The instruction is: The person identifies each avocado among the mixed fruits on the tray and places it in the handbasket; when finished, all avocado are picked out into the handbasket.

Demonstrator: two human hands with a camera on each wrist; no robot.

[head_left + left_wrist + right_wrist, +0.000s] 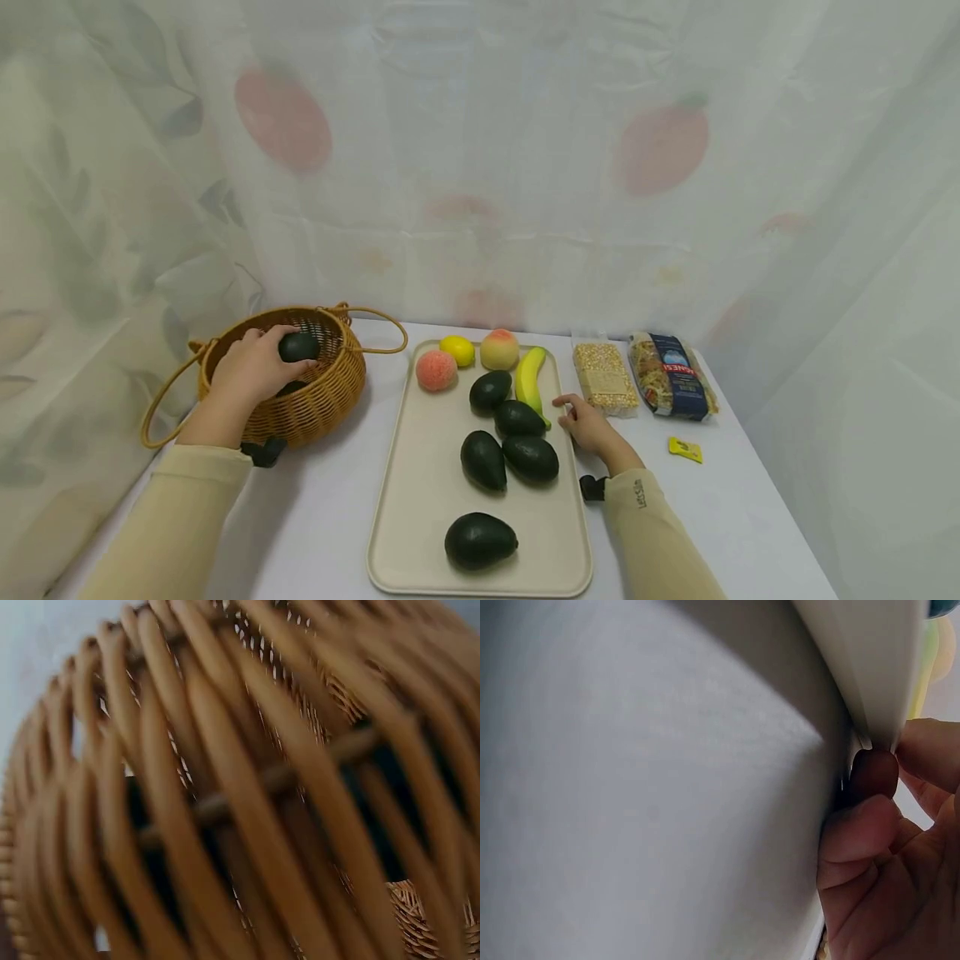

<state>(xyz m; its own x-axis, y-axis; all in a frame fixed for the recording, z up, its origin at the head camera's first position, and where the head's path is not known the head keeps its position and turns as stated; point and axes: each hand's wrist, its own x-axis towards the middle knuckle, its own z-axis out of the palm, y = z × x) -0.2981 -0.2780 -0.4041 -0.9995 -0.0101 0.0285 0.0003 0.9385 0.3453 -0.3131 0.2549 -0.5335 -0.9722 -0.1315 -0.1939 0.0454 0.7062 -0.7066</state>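
Observation:
At the left, my left hand (251,362) grips a dark green avocado (298,347) over the mouth of the wicker basket (322,396). Another dark avocado (291,388) shows inside the basket below it. The left wrist view is filled by the basket's weave (247,772), with dark green patches behind the gaps. My right hand (592,429) is at the right edge of the beige tray (420,500). In the right wrist view its fingers (862,825) pinch the tray rim (870,667), one fingertip below it. Several avocados (483,460) lie on the tray.
Toward the tray's far end are a pink peach (437,370), a lemon (457,351), a yellow peach (499,349) and a banana (529,379). Right of the tray lie a bag of corn kernels (604,379), a pasta bag (672,377) and a small yellow packet (686,450). Curtains hang behind.

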